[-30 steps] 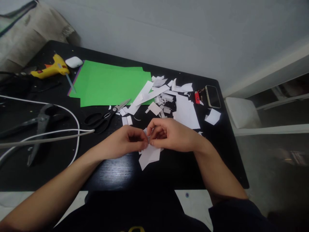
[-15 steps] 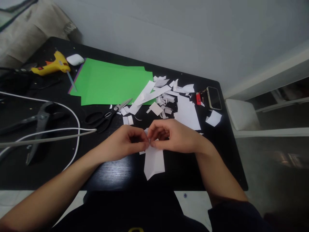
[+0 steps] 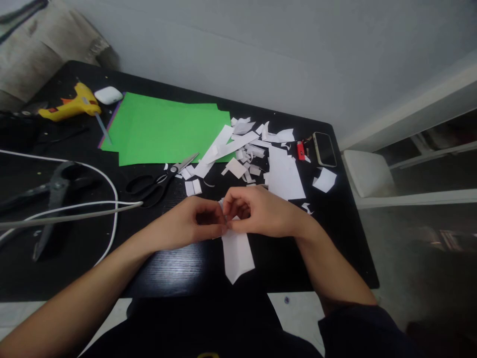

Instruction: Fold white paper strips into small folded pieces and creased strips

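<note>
A creased piece of white paper point(image 3: 237, 253) hangs below my fingertips near the front of the black table, its lower end cut to a point. My left hand point(image 3: 190, 223) pinches its upper part from the left, thumb and fingers pressed together. From the right, my right hand point(image 3: 257, 211) pinches it at nearly the same spot, the fingertips of both hands meeting there. The fingers hide the fold between them. Black-handled scissors point(image 3: 160, 184) lie partly spread just beyond my left hand.
Green sheets point(image 3: 167, 132) lie at the back beside white paper scraps point(image 3: 242, 149) and a white sheet point(image 3: 285, 174). A yellow glue gun point(image 3: 76, 104) rests at the far left, near white cables point(image 3: 114, 219). A red lighter point(image 3: 300, 150) and a phone point(image 3: 324, 149) lie right.
The whole view has shifted slightly. Both hands keep their pinch on the white paper, whose lower end has swung a little toward the right and nearer me.
</note>
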`<state>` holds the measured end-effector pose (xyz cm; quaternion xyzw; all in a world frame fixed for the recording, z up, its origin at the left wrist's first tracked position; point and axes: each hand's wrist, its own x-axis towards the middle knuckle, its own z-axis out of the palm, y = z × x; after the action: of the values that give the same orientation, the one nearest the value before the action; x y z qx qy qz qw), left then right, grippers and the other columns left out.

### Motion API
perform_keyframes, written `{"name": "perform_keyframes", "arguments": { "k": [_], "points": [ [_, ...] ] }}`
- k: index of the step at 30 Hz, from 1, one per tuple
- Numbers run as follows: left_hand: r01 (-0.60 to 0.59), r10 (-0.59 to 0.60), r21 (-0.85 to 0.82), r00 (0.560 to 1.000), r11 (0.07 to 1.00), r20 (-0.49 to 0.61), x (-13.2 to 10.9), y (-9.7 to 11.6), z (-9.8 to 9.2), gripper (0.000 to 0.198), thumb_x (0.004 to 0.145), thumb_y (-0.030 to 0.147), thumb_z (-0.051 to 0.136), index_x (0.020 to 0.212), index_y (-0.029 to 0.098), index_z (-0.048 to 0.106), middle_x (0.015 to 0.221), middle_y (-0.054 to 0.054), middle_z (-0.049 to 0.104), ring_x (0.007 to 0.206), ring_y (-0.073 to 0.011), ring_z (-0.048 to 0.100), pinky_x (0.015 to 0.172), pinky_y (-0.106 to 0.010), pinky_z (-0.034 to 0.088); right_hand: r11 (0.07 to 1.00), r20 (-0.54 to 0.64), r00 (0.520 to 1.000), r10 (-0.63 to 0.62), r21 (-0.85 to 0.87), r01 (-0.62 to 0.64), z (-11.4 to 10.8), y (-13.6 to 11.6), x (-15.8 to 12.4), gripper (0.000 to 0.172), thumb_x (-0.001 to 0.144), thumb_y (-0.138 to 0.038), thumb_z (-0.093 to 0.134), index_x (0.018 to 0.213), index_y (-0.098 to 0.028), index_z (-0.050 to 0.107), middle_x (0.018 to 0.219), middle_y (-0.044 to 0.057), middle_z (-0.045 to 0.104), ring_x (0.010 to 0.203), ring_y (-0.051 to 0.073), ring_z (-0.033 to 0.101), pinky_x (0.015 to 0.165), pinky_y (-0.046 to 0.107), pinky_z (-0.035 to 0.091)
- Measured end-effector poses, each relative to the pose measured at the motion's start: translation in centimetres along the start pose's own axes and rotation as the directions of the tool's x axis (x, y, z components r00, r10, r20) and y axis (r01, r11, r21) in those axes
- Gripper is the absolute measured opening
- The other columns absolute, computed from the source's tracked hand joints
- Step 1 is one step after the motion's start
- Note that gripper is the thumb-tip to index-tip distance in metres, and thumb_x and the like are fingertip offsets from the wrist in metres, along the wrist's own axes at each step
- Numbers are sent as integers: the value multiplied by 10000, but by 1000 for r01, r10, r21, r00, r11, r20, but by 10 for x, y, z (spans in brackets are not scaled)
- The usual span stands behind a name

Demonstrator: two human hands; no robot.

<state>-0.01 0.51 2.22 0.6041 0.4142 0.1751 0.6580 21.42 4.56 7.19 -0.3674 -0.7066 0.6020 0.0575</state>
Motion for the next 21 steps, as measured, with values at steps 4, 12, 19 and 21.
{"name": "perform_keyframes", "arguments": {
  "k": [4,12,19,21],
  "points": [
    [15,-16,11,1000,1000,13,0,0,0,128,817,287,693,830,165,730,777,-13,713,712,-145,614,690,-263,467,1000,30,1000,-6,-18,7,1,2,1,201,786,-61,681,942,-182,643,906,19,747,829,149,713,759,276,551],
    [-25,24,-15,997,1000,-67,-1,3,-1,132,815,285,710,766,163,725,654,26,643,594,-97,511,567,-211,379,1000,-13,1000,-4,-18,4,-3,1,-2,151,880,-116,658,1016,-179,675,987,50,770,905,174,736,827,321,578],
    [-20,21,26,999,999,-48,-1,1,0,144,825,289,696,783,158,740,672,17,650,618,-105,514,576,-219,380,1000,35,999,-15,0,15,-2,4,1,179,838,-85,689,988,-183,681,990,31,772,913,163,740,819,297,566],
    [-8,9,32,999,999,-34,-1,1,0,157,832,300,688,793,157,739,676,15,642,622,-108,514,579,-224,384,1000,50,998,-24,17,23,-2,5,2,184,832,-68,685,975,-185,676,976,24,772,901,159,741,798,286,561]
  ]
}}
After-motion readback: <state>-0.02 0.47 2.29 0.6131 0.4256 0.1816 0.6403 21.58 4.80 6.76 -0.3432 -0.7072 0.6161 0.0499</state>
